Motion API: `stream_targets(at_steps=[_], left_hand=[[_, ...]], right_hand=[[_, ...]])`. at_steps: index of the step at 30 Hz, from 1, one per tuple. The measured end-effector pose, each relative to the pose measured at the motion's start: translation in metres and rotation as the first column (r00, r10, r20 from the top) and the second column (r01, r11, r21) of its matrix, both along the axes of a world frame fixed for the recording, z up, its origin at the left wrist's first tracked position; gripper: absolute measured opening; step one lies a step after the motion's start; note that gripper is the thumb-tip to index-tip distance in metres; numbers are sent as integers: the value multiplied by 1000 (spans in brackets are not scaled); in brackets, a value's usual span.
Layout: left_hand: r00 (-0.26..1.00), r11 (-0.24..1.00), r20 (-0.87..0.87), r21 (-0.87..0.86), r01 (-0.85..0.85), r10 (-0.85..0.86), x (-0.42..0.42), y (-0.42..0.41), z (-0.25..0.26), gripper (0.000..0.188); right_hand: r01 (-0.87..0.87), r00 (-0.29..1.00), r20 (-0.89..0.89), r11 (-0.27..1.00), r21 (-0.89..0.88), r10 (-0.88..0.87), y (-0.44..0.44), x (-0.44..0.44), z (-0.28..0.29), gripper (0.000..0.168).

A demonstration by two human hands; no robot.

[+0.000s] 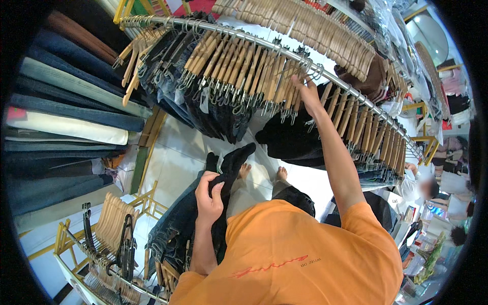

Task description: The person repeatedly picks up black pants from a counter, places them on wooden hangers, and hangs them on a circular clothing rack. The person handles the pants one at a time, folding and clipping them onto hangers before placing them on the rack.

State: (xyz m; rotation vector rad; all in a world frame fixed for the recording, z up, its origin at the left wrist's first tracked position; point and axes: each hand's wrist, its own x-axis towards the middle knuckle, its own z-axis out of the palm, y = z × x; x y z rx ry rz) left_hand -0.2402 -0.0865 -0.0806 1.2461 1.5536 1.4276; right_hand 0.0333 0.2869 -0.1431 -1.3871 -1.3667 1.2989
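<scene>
My left hand [209,194] is closed around a black garment [232,162], probably trousers, which hangs down beside my legs. Up at the metal clothes rail [263,40], my right hand [309,95] reaches among wooden clip hangers [280,78]. Its fingertips are partly lost between the hangers, so whether they grip one is unclear. Dark jeans [206,118] hang from the hangers left of that hand. Black trousers [293,133] hang below my right forearm.
Folded jeans [76,95] are stacked along the left. A lower rail [126,282] carries bare wooden hangers [114,221], with blue jeans [171,228] near my left arm. More hangers [305,26] line a far rail. Another person [429,187] is at the right.
</scene>
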Motion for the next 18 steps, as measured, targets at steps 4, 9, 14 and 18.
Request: stream_targets(at_steps=[4, 9, 14, 18], left_hand=[[999, 999, 4, -29, -42, 42, -5, -7, -10, 10], [995, 993, 8, -65, -94, 95, -8, -15, -16, 11], [998, 998, 13, -35, -53, 54, -10, 0, -10, 12], [1000, 998, 2, -61, 22, -21, -9, 14, -6, 11]], right_hand=[[48, 999, -11, 998, 35, -47, 4, -28, -11, 53], [66, 994, -89, 997, 45, -62, 10, -46, -19, 42], [85, 996, 20, 984, 156, -89, 28, -50, -52, 43], [-2, 989, 145, 998, 56, -6, 23, -40, -35, 55]])
